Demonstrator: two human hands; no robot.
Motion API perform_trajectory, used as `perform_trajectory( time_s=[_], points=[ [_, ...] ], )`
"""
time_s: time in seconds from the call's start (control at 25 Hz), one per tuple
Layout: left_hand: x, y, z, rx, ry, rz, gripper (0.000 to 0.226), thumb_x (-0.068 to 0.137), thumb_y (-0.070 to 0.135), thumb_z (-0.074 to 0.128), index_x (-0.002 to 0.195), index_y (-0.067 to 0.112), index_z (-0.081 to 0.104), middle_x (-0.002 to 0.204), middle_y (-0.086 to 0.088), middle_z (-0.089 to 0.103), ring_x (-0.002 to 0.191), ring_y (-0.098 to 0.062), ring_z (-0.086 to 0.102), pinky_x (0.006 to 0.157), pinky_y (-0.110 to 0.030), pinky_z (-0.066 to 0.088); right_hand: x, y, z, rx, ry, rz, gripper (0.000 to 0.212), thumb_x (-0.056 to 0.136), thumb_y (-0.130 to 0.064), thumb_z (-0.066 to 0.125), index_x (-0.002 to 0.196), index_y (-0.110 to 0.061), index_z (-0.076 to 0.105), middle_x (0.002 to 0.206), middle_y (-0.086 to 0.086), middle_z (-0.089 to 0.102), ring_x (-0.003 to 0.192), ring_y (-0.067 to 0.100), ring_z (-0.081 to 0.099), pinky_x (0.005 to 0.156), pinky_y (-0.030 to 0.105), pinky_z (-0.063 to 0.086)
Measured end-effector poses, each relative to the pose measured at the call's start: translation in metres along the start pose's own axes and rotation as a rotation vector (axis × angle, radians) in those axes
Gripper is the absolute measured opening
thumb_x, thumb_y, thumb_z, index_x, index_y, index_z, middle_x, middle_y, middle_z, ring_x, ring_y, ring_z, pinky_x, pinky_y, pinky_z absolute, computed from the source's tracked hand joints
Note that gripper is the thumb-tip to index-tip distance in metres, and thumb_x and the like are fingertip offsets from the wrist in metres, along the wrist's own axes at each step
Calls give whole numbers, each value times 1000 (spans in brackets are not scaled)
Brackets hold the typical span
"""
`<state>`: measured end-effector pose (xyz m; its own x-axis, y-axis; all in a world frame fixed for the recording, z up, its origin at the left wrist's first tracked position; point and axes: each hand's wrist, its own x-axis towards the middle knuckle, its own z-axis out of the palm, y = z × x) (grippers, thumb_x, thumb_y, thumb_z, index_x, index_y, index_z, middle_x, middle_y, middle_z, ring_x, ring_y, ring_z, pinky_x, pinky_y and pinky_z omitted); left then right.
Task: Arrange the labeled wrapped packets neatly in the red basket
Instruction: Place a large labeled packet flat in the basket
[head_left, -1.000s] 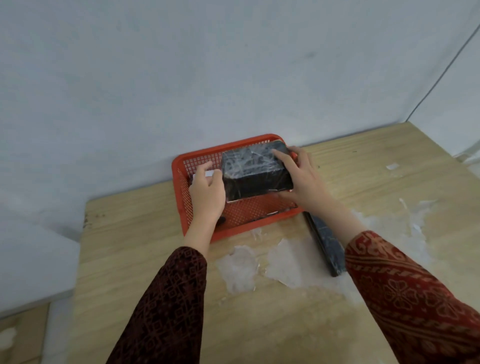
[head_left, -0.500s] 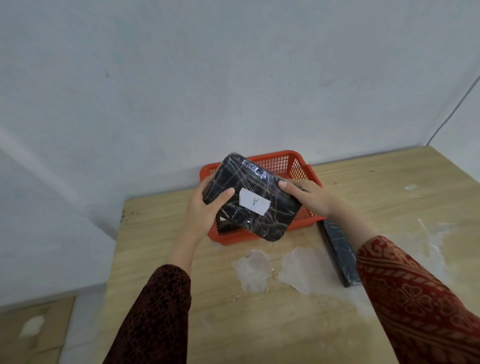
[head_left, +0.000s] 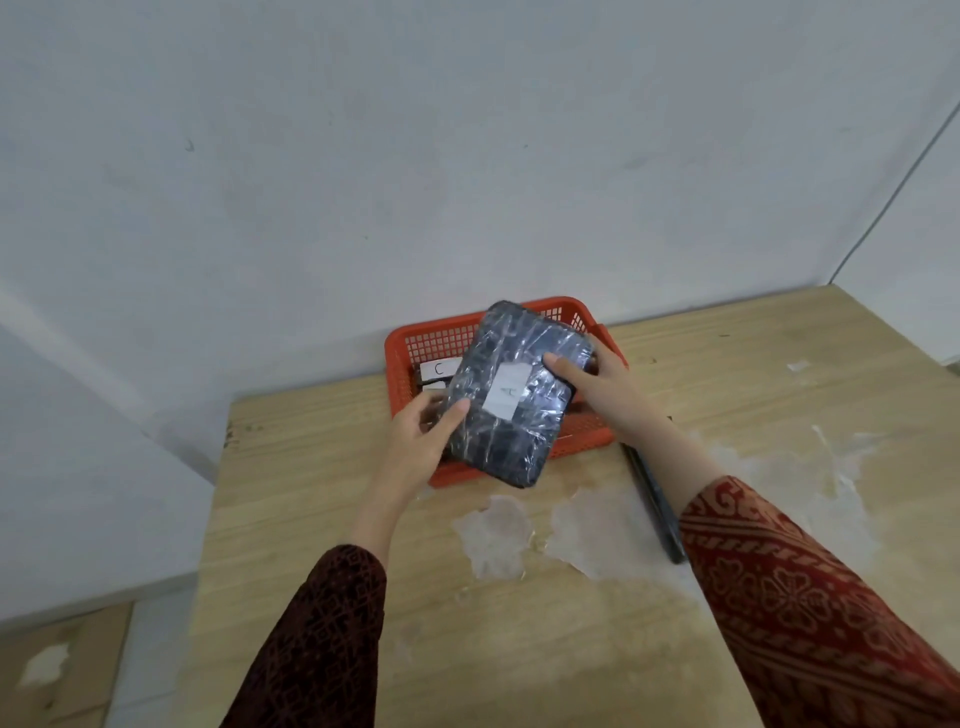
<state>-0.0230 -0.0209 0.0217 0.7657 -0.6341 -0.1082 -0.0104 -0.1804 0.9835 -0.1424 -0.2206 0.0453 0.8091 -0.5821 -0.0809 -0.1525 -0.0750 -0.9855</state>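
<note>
A black film-wrapped packet (head_left: 511, 395) with a white label marked A is held tilted above the red basket (head_left: 415, 345), label side up. My left hand (head_left: 421, 441) grips its lower left edge. My right hand (head_left: 597, 384) grips its right edge. Inside the basket, at its left end, a packet with a white label marked C (head_left: 439, 370) shows, with another white label just below it. Most of the basket's inside is hidden by the held packet.
The basket stands on a wooden table (head_left: 779, 364) close to the white wall. A flat black packet (head_left: 657, 504) lies on the table right of the basket, partly under my right forearm. White worn patches (head_left: 498, 535) mark the tabletop in front.
The packet came up out of the basket and was turned over, so its A label now faces up. It has since rotated more upright over the basket.
</note>
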Motion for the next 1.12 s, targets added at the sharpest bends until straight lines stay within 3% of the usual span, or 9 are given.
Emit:
perform_trajectory(
  time_s=[0.16,0.32,0.44,0.64,0.76,0.84,0.96,1.04,1.12],
  points=[
    [14,-23,26,-233,126,-190,28,85,21,69,110,31,63,106,-2,67,95,-18,68,74,-36,59,8,29,-4,-46,295,120,35,79,-47,68,104,-26,57,110,2,67,99,20,66,86,42,57],
    [46,-32,50,-163,425,-280,25,83,21,71,104,13,59,106,-4,66,96,-19,64,91,-44,53,26,54,-5,-370,350,163,49,80,-50,66,110,-11,59,112,11,62,102,28,61,92,46,51],
    [74,-32,62,-79,253,-200,33,87,20,65,118,12,58,116,-1,61,108,-19,59,96,-44,50,50,63,-10,-408,428,171,53,82,-34,69,123,-8,46,120,14,57,109,30,56,92,44,48],
    [119,-53,73,235,16,-117,70,91,23,61,150,16,23,155,-8,29,141,-23,30,116,-36,24,96,83,-3,-558,365,97,53,87,-19,65,131,-4,38,126,23,51,112,34,52,86,32,39],
    [130,-68,77,468,-144,-12,66,98,23,49,152,20,12,160,-9,-11,144,-26,18,106,-22,21,112,94,0,-595,303,103,59,92,-14,56,143,-1,28,138,25,45,126,35,44,104,38,37],
    [133,-76,79,623,-200,53,65,100,21,43,153,20,5,156,-9,-27,127,-31,44,89,-24,44,117,99,2,-641,267,132,59,96,-14,49,147,-4,23,145,24,38,133,35,38,112,40,30],
    [140,-81,83,848,-193,84,67,100,17,40,152,17,-2,155,-14,-28,96,-35,60,50,-24,40,114,100,2,-699,212,113,50,96,-12,48,144,-7,34,152,24,24,139,37,28,114,37,24],
    [144,-81,84,963,-160,90,69,99,13,41,152,14,-2,156,-18,-24,97,-34,60,45,-22,33,105,98,-1,-730,188,9,40,91,-5,53,131,-7,49,153,24,20,135,39,35,112,39,30],
    [144,-80,84,1026,-146,93,69,99,13,43,152,14,-1,157,-19,-21,116,-37,51,55,-27,43,94,95,-5,-788,206,-95,31,85,0,58,115,-7,58,140,20,41,119,36,52,102,41,43]
  ],
)
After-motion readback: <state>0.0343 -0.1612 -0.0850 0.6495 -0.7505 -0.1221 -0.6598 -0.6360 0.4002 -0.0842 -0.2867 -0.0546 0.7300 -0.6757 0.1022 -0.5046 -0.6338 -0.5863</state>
